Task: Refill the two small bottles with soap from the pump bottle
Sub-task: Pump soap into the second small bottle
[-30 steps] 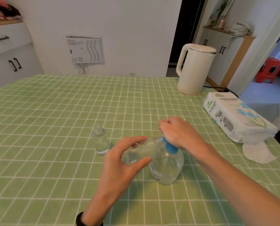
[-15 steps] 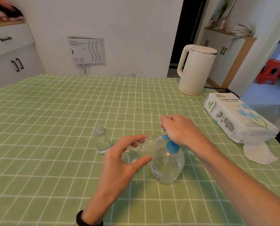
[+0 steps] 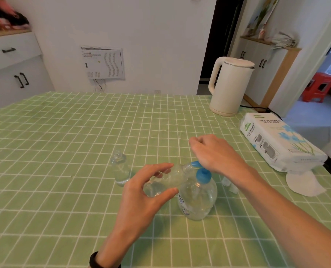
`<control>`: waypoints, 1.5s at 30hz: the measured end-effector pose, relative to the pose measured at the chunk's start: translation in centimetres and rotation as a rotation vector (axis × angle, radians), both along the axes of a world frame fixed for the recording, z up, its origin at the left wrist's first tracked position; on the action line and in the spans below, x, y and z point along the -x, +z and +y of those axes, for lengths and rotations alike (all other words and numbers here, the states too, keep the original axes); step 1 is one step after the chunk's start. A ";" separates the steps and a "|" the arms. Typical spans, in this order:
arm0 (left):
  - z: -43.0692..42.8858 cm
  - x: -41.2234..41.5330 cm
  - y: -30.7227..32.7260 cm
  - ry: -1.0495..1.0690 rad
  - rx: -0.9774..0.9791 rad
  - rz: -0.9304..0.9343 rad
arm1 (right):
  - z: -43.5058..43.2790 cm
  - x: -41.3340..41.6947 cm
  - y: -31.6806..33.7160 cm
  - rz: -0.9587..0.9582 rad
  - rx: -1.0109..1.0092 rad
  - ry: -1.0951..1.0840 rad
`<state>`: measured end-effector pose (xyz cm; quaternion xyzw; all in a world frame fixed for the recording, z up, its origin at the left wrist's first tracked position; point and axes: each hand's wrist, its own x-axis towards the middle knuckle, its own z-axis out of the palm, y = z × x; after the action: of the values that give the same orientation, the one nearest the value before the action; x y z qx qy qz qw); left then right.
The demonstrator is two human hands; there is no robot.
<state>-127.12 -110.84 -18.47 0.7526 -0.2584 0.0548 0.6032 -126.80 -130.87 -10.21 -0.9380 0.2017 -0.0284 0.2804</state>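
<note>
Got a small bottle (image 3: 172,178) pinched between thumb and fingertips of the left hand (image 3: 141,202), tipped nearly flat, mouth at the blue spout (image 3: 194,163). Got the right hand (image 3: 216,155) draped over the top of the pump bottle (image 3: 199,200), fingers loosely curled; can't tell whether gripping or just pressing down. Sitting upright and uncapped at 10 o'clock from the left hand, near but not touching: the second bottle (image 3: 120,169). Further out from the right hand, tissue pack (image 3: 276,142) at 3 o'clock, kettle (image 3: 230,86) at 12.

Handling guess: light, stiff, clear, likely slick with soap. Best to wrap round the body rather than the thin neck, and keep the mouth snug on the spout. Worth pumping slow, straight down.
</note>
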 end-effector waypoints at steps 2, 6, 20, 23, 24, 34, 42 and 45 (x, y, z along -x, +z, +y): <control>0.0 0.0 0.1 0.001 0.009 0.005 | 0.0 0.0 -0.2 0.009 -0.021 -0.008; -0.1 0.0 0.0 -0.004 0.016 0.015 | 0.2 -0.1 -0.6 0.032 -0.082 -0.038; 0.1 0.1 -0.3 0.011 0.006 0.027 | 0.0 -0.1 -0.3 0.005 0.020 0.008; 0.2 0.1 -0.3 0.012 0.003 0.027 | 0.0 0.0 -0.5 0.014 -0.037 -0.008; 0.2 0.0 -0.3 0.011 0.002 0.027 | 0.1 0.0 -0.6 0.006 -0.052 -0.016; -0.1 0.1 -0.3 -0.002 0.001 0.025 | 0.1 0.1 -0.9 0.027 -0.045 -0.032; -0.1 0.1 -0.1 0.006 0.002 0.020 | 0.2 0.1 -0.2 0.005 -0.034 -0.026; -0.1 0.0 -0.2 0.004 0.001 0.026 | 0.4 0.1 -0.5 0.015 -0.075 -0.055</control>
<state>-127.17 -110.98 -18.69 0.7534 -0.2492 0.0462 0.6067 -126.87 -130.46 -10.68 -0.9212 0.2304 -0.0216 0.3129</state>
